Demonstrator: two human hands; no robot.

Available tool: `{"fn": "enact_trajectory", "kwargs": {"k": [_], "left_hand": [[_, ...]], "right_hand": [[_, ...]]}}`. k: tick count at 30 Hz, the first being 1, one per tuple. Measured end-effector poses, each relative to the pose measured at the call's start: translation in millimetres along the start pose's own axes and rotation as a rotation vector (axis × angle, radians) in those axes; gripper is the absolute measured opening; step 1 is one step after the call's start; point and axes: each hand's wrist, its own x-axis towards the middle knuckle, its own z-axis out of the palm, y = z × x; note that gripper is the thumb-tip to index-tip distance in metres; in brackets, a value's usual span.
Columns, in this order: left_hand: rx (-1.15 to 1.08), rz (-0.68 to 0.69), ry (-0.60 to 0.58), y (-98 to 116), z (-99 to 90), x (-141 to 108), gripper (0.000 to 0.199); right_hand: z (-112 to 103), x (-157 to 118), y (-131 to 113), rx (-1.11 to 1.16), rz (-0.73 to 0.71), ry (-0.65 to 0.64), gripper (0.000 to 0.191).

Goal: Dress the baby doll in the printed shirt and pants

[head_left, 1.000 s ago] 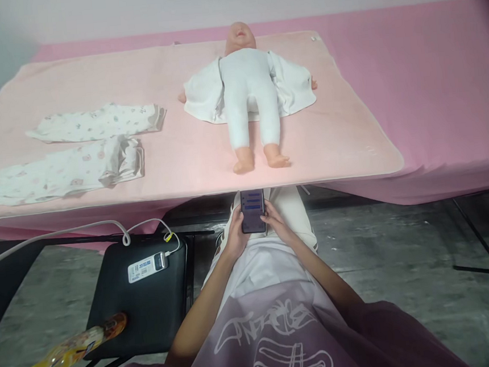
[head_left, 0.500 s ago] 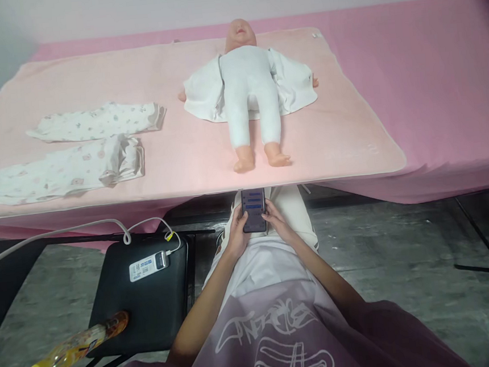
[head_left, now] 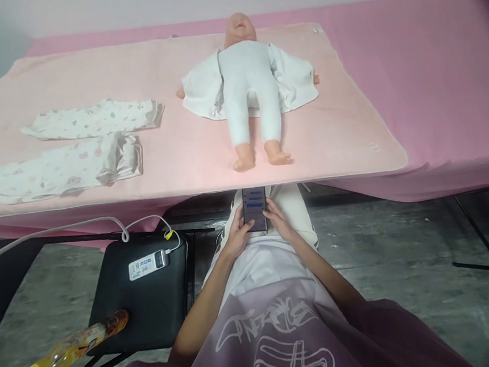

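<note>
Over my lap, just below the table edge, I hold a smartphone [head_left: 255, 211] whose lit screen shows message bubbles. My left hand [head_left: 237, 234] is closed on its left side, with the thumb over the lower screen. My right hand [head_left: 278, 217] grips the right side, its thumb at the screen's edge. Beyond the phone a baby doll [head_left: 248, 74] lies face up on a pale pink mat [head_left: 330, 141], feet towards me. The doll wears white clothes, with a white top spread open at both sides.
Two patterned baby garments [head_left: 93, 119] lie on the mat's left. A black stool [head_left: 152, 306] at my left bears a white power bank [head_left: 148, 265] with a cable, and a bottle with a yellow cap [head_left: 76, 344]. A deeper pink cloth [head_left: 441, 86] covers the table.
My left thumb has shifted inward over the lower screen, and my right thumb has moved slightly. The view has tilted a little; the doll and garments lie as before.
</note>
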Motion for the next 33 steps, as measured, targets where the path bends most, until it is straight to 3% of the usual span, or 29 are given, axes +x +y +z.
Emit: {"fn": "enact_trajectory", "kwargs": {"k": [5, 8, 11, 19, 25, 30, 33], "left_hand": [[-0.119, -0.027, 0.002, 1, 0.0, 2, 0.068], [-0.129, -0.018, 0.069, -1, 2.3, 5, 0.061], [-0.114, -0.012, 0.112, -1, 4.1, 6, 0.060], [-0.078, -0.007, 0.023, 4, 6.1, -1, 0.075], [-0.105, -0.054, 0.021, 8, 7.2, -3, 0.077], [-0.165, -0.034, -0.006, 6, 5.5, 0, 0.063], [-0.198, -0.012, -0.002, 4, 5.1, 2, 0.059]], "right_hand": [[0, 0, 0, 0.003, -0.009, -0.010, 0.072], [3, -1, -3, -0.020, -0.003, -0.006, 0.075], [5, -3, -8, -0.049, -0.010, -0.011, 0.077], [11, -1, -2, -0.098, -0.021, 0.031, 0.106], [9, 1, 4, -0.098, -0.017, 0.031, 0.106], [5, -1, 0, -0.092, -0.004, -0.008, 0.114], [3, -2, -4, -0.095, 0.010, -0.037, 0.102]]}}
